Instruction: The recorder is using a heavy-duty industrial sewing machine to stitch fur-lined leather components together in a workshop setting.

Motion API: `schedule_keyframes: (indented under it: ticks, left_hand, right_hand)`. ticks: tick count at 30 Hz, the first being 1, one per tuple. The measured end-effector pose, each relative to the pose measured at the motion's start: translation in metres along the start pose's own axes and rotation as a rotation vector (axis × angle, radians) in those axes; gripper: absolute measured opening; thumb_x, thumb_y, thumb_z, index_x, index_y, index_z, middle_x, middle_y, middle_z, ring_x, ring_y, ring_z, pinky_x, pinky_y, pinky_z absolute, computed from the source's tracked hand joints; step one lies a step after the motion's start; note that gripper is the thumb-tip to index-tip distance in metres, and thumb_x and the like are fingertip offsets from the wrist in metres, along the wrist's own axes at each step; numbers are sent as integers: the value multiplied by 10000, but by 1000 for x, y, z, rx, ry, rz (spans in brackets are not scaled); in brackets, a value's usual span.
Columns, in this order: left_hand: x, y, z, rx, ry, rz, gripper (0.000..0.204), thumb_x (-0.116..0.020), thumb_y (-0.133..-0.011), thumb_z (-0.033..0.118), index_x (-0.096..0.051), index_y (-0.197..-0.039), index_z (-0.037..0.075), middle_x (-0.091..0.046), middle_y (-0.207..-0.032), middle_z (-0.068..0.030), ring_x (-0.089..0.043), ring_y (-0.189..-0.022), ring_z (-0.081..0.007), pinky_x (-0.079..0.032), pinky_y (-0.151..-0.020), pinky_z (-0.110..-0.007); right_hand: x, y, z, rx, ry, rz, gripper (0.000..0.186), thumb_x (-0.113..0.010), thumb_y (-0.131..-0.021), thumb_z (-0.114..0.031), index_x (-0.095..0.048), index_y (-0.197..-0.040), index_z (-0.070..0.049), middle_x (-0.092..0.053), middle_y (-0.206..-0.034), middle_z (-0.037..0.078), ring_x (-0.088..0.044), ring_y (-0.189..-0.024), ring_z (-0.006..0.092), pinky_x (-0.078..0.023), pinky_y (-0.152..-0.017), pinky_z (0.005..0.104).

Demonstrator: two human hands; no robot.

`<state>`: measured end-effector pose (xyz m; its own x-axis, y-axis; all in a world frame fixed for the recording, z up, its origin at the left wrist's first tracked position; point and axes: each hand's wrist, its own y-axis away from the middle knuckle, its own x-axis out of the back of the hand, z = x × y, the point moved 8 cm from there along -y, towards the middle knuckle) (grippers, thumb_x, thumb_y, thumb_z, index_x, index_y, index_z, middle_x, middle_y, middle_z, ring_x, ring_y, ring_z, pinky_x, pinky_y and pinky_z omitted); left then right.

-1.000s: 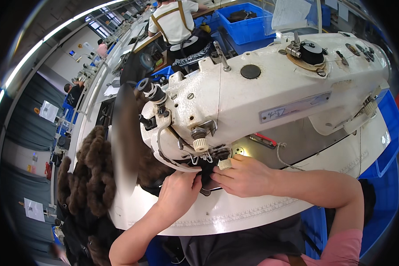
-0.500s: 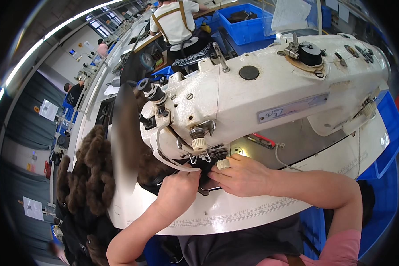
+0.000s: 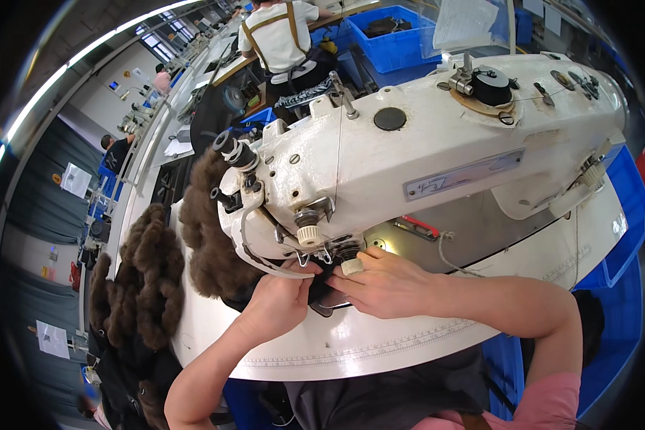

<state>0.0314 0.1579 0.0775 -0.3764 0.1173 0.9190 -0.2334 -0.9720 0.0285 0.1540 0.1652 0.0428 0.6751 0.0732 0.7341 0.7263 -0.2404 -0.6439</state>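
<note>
A white sewing machine (image 3: 423, 143) stands across the table before me. At its needle end, my left hand (image 3: 278, 304) pinches dark fabric (image 3: 321, 278). From the right, my right hand (image 3: 381, 284) presses its closed fingers on the same fabric, beside a cream knob (image 3: 352, 266). The machine head hides the needle and part of the fingertips. Brown fur trim (image 3: 211, 240), which seems joined to the dark fabric, lies left of the machine head.
More brown fur pieces (image 3: 147, 276) with black cloth hang at the table's left edge. Red-handled snippers (image 3: 417, 227) and a cord (image 3: 444, 254) lie under the machine arm. Blue bins (image 3: 387, 54) stand behind and to the right. Another person (image 3: 283, 39) sits ahead.
The view has shifted slightly, so the machine sits a little further left. The brown fur, blurred before, now shows sharply. Both hands stay at the fabric.
</note>
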Motion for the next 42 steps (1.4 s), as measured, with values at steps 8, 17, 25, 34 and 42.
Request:
schedule_keyframes:
  ticks: [8, 17, 25, 34, 42]
  left_hand:
    - [-6, 0, -9, 193, 96, -88, 206, -643, -844, 82, -644, -1020, -25, -646, -789, -179, -639, -704, -328, -503, -655, -393]
    - [-5, -4, -14, 168, 104, -6, 181, -724, -837, 114, -687, -954, -19, -616, -770, -75, -515, -583, -115, -433, -540, -275]
    - [0, 2, 1, -86, -43, 225, 91, -701, -816, 45, -694, -889, -9, -648, -753, -102, -636, -665, -225, -490, -576, -321]
    - [-15, 11, 15, -223, -425, 135, 215, -629, -754, 20, -601, -967, 35, -637, -873, -104, -644, -616, -281, -520, -521, -371]
    - [-11, 11, 9, 11, -85, 260, 86, -631, -875, 79, -616, -939, 23, -630, -807, -150, -624, -650, -350, -495, -564, -404]
  right_hand:
    - [-4, 1, 2, -8, -35, -57, 379, -649, -809, -173, -626, -1162, -37, -657, -1076, 44, -568, -806, 216, -433, -764, 350]
    - [-3, 0, 2, -6, -20, -74, 381, -654, -803, -171, -620, -1159, -40, -659, -1052, 21, -563, -818, 214, -425, -742, 346]
    - [-3, 7, -7, -82, 58, -47, 339, -647, -760, -147, -645, -1083, -48, -624, -893, 19, -574, -763, 181, -467, -634, 320]
    - [-23, -6, -9, -110, 70, -237, 344, -657, -777, -222, -632, -1097, -100, -671, -1000, 34, -594, -496, 170, -457, -400, 315]
    - [-10, 9, -13, 58, 5, -14, 249, -606, -778, -159, -644, -985, -27, -662, -905, 82, -635, -567, 197, -500, -462, 323]
